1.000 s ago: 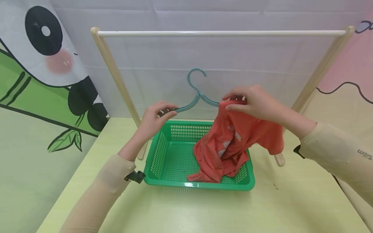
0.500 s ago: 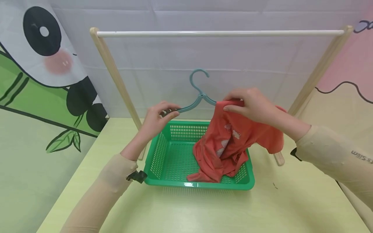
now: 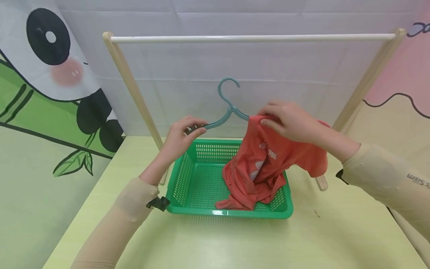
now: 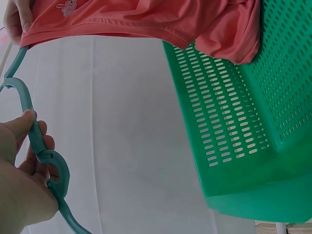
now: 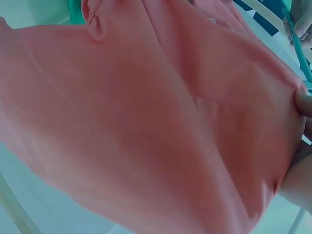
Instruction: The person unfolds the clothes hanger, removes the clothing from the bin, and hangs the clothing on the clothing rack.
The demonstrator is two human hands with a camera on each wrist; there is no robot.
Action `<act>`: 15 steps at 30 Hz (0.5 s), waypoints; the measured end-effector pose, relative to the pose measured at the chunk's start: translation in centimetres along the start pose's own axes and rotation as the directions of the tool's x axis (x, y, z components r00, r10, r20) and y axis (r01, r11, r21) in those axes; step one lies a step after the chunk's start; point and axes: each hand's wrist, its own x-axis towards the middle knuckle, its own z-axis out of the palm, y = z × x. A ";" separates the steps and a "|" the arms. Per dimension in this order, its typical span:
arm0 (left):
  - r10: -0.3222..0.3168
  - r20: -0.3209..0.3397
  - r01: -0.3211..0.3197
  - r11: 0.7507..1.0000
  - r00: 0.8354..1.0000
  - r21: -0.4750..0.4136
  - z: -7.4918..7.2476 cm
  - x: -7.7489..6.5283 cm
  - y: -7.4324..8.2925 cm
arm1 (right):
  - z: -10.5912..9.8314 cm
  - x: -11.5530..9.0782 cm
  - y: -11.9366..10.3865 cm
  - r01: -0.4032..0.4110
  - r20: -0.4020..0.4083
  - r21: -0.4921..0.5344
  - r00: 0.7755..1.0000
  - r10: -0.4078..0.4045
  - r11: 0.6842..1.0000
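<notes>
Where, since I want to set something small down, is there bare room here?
The table is bare in front of the green basket, between the sleeves. The basket's left part is bare too, bordered by the red shirt on its right. Crowded: the right part, where the shirt drapes from the right hand, and above, around the hanger.

Coral-red cloth garment (image 3: 282, 158) with pale printed motifs, below the right hand (image 3: 290, 120); uniformly teal plastic hanger (image 3: 223, 119), between that hand and the left hand (image 3: 181, 137). Bright green plastic basket (image 3: 255, 215), patterned with rows of slots, below both hands; white rod (image 3: 255, 38) on pale wooden uprights (image 3: 129, 80), beyond them.
</notes>
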 end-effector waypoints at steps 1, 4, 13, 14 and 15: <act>-0.002 -0.002 0.002 1.000 1.000 0.003 0.0 0.0 0.0 | 0.0 0.0 0.0 0.006 -0.005 -0.008 1.000 -0.006 1.000; -0.008 -0.005 0.008 1.000 1.000 0.008 0.1 0.2 0.1 | 0.1 0.0 0.0 0.004 -0.016 -0.015 1.000 -0.004 1.000; 0.104 -0.288 -0.103 0.994 0.952 0.021 0.6 -0.3 -0.1 | -0.2 0.0 0.4 -0.049 -0.026 0.032 0.998 0.050 0.998; 0.137 -0.325 -0.137 0.990 0.936 0.024 0.8 -0.5 -0.2 | -0.3 -0.1 0.5 -0.055 -0.029 0.038 0.998 0.056 0.998; 0.166 -0.345 -0.167 0.986 0.924 0.028 0.9 -0.8 -0.3 | -0.4 -0.1 0.6 -0.057 -0.035 0.046 0.998 0.058 0.997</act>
